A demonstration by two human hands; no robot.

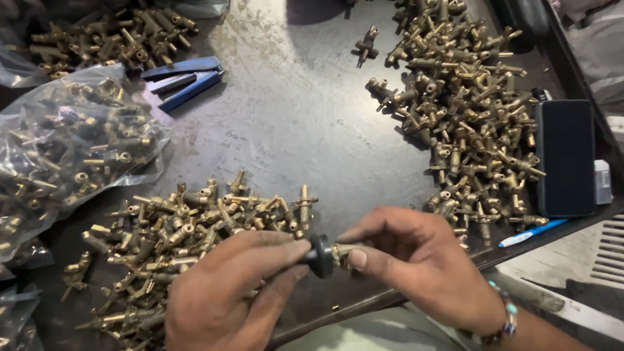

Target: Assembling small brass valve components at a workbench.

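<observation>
My left hand pinches a round black knob between thumb and fingers at the table's near edge. My right hand grips a small brass valve fitting that meets the knob; most of the fitting is hidden by my fingers. Just beyond my left hand lies a heap of brass fittings. A larger heap of the same brass fittings spreads over the right side of the dark metal table.
A clear plastic bag of brass fittings lies at the left, more fittings at the far left. Blue pliers lie beside them. A black phone, a blue pen and a small white box sit at the right edge.
</observation>
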